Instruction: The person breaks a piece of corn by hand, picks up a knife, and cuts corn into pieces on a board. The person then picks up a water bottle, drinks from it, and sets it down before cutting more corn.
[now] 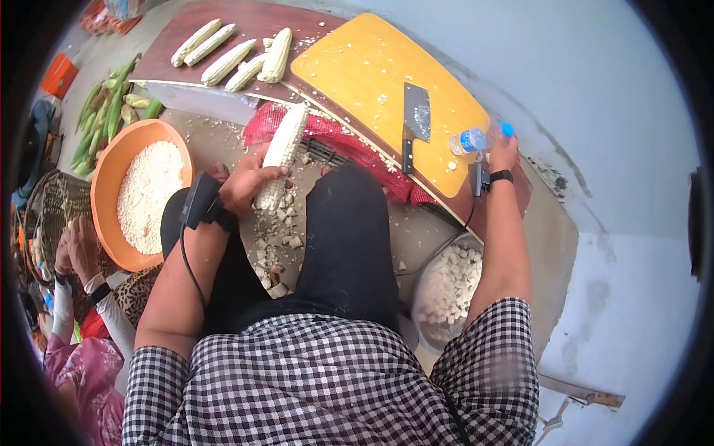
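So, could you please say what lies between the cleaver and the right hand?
In the head view, a plastic bottle is between the cleaver and the right hand.

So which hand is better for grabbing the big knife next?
Probably the right hand: it's nearer the big knife, though it's at the bottle and may be gripping it. The left hand is farther away and already holds a corn cob.

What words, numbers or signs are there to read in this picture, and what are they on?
None can be read.
Bottle label: blue and white, but any words are too small and blurred.
Cleaver: no lettering can be made out on it.
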The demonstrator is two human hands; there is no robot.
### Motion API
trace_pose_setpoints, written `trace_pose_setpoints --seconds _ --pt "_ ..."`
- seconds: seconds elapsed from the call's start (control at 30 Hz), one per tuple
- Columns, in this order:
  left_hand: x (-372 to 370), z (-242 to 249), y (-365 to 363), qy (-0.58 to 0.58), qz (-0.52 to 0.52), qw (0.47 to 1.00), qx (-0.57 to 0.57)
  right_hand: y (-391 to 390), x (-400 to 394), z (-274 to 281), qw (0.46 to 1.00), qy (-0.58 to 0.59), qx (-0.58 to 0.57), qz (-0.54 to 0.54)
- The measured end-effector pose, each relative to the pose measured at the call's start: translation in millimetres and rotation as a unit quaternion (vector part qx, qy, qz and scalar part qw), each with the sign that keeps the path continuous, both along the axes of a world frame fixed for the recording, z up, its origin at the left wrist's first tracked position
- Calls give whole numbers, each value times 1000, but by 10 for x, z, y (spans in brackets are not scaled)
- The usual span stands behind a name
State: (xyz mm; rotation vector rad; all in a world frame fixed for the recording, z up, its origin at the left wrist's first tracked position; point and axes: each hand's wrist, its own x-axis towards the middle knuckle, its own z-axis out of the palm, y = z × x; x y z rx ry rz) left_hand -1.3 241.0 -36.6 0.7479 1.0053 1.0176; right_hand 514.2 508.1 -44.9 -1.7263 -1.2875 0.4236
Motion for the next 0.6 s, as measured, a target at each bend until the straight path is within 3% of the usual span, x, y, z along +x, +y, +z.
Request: trace_pose_setpoints --seconds 0.17,0.27,0.37,0.47,0.6 --pt "39 0 56 -4 -2 1000 -17 -81 -96 23 993 -44 112 12" --pt "70 -3 84 -1 -6 1000 -18 -166 -212 265 992 -121 29 -21" --pt "105 20 108 -6 -23 1000 -14 -71 -136 187 991 -126 54 2" --pt "139 36 125 -12 -38 999 -21 -70 -132 171 997 -56 38 38" --pt "160 -67 184 18 -39 999 1 -284 -226 277 996 -53 55 54"
